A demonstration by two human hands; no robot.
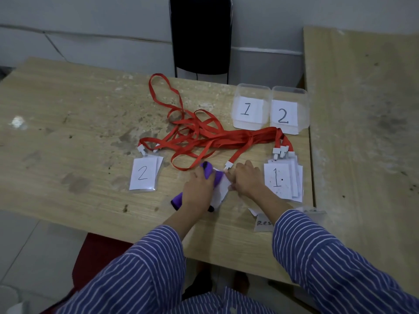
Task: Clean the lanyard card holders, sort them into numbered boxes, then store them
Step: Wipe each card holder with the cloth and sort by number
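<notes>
My left hand grips a purple cloth and presses it onto a card holder lying on the table. My right hand holds that holder down at its top edge, near its white clip. A stack of holders marked 1 lies to the right. Two holders marked 2 lie to the left. Their red lanyards tangle across the middle of the table. Two clear boxes labelled 1 and 2 stand at the back right.
A clear box with a handwritten label sits at the table's front edge under my right forearm. A black chair stands behind the wooden table. A second table adjoins on the right.
</notes>
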